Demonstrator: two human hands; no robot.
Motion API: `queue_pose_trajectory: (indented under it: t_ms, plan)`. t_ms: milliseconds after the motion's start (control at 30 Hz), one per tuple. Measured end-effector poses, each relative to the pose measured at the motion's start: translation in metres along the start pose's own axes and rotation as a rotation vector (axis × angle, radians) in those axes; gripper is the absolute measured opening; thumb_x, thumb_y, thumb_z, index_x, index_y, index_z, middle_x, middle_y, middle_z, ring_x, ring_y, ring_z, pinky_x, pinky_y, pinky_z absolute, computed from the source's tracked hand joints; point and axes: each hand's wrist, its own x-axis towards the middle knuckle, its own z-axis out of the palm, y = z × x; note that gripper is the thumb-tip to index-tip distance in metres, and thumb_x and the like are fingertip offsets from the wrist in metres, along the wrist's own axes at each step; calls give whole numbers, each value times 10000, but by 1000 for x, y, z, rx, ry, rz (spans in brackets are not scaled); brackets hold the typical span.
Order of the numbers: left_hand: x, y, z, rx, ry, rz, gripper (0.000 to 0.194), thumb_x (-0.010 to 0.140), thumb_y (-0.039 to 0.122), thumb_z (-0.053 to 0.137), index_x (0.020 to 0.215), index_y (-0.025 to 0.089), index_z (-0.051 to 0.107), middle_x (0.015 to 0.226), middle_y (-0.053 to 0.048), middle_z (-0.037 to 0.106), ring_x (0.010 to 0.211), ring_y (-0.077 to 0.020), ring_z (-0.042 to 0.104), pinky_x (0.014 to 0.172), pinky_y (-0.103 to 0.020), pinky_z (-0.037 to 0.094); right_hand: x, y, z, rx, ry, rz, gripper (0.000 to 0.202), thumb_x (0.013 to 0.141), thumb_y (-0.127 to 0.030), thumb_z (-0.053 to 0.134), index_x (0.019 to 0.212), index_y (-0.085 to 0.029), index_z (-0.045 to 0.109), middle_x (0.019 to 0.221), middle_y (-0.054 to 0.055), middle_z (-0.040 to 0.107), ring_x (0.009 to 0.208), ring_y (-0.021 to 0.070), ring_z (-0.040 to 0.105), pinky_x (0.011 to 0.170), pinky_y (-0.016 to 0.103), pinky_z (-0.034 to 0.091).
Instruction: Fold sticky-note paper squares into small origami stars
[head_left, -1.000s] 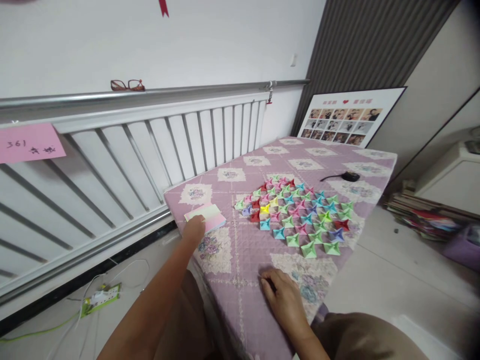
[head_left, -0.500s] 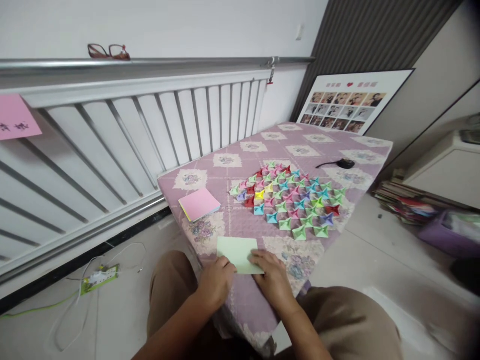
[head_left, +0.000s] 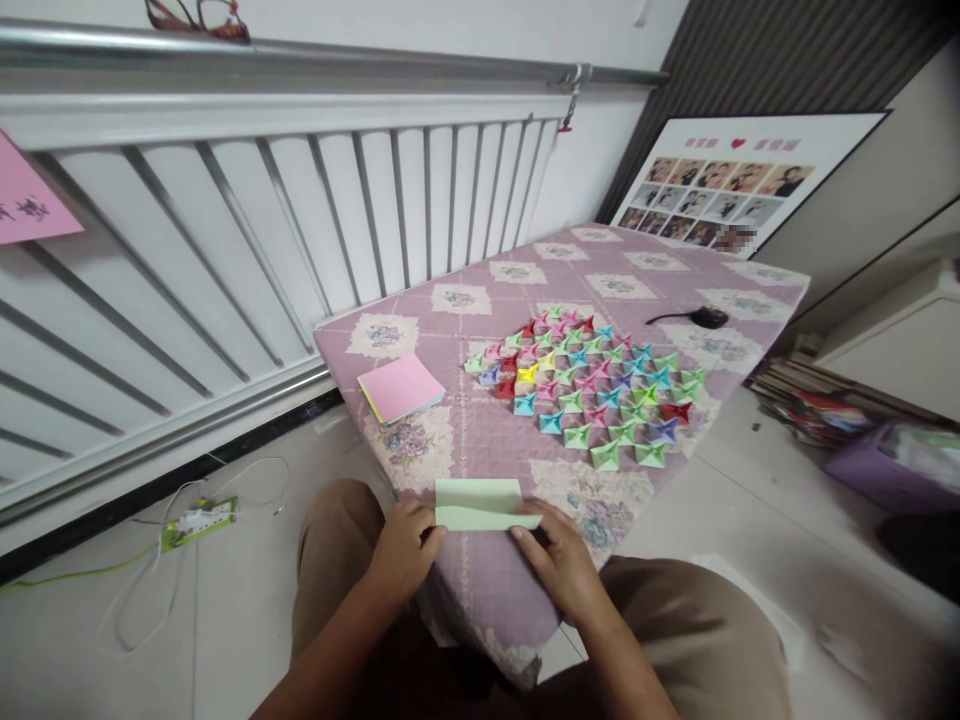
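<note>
Quilted purple tablecloth (head_left: 487,450), patterned with floral patches, beside a white ribbed radiator (head_left: 375,200). At its near end, a pale-green paper sheet (head_left: 478,491) bears a near-side flap, its long axis running left to right. The left hand (head_left: 407,550) grips the left end, the right hand (head_left: 559,560) the right. Beyond: pointed folded-paper pieces (head_left: 577,437) in rows, right; a smooth, pink-topped paper stack (head_left: 403,388), left.

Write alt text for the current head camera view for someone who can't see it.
The left hand and right hand grip a green sheet, its near part folded over, above a flowered cloth. Beyond it sit rows of colorful paper shapes, with a pink-topped stack to their left. A radiator runs behind.
</note>
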Motion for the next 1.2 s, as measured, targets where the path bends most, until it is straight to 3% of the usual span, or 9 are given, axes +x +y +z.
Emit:
queue_pose_trajectory:
  t_ms: [167,267,333,400,500,600,800,967,1200]
  plan:
    - [7,2,0,57,-8,-76,225,844,264,497,630,197,517,721,-18,565,752,-180,538,704,-309,427,9,-3,12,-51,99,173,298,863,-429,492,971,-193,638,866,74,677,824,230,611,773,370,467]
    - [5,8,-4,84,60,-139,90,839,265,505,830,208,573,778,-16,589,774,-183,553,732,-319,455,14,-2,17,-86,121,219,355,845,-435,499,1071,-192,624,878,68,680,814,229,615,755,364,465]
    - [-1,18,-6,145,146,-81,177,849,245,496,1000,205,577,932,-57,620,922,-215,561,862,-373,451,16,-2,18,-106,121,231,379,838,-440,503,1095,-188,623,889,69,684,818,229,617,765,368,461]
    - [-6,31,-6,224,166,96,245,881,238,461,1096,204,574,1147,-99,597,1128,-250,500,1017,-430,364,16,-2,17,-110,120,234,390,835,-441,506,1105,-185,623,905,73,687,825,230,618,779,374,458]
    - [-7,47,3,324,11,365,392,915,309,450,1302,251,473,1398,-69,458,1344,-271,315,1123,-468,227,16,-2,17,-75,109,234,394,834,-432,512,1122,-182,613,940,78,687,838,226,617,776,369,465]
    - [2,50,19,405,-118,493,649,897,467,478,1448,201,263,1541,-90,226,1424,-301,125,1135,-546,140,15,-2,17,-60,101,229,395,830,-430,525,1125,-180,605,941,80,685,828,224,618,767,366,474]
    - [13,31,38,477,-276,441,976,787,689,495,1485,130,103,1560,-149,54,1437,-307,-22,1132,-588,46,16,-2,17,-42,112,225,458,832,-422,539,1222,-181,542,841,52,690,782,215,637,774,362,490]
    - [12,30,34,452,-354,409,990,788,699,477,1490,135,65,1558,-149,25,1436,-294,-48,1134,-577,27,17,-2,18,-38,143,223,522,861,-427,499,1304,-153,465,701,10,646,695,200,624,758,366,490]
    - [16,33,29,414,-422,394,931,828,661,439,1489,131,54,1558,-144,7,1437,-282,-46,1135,-567,28,17,-1,22,-75,212,200,478,847,-410,499,1249,-153,505,723,21,643,840,226,627,870,405,467]
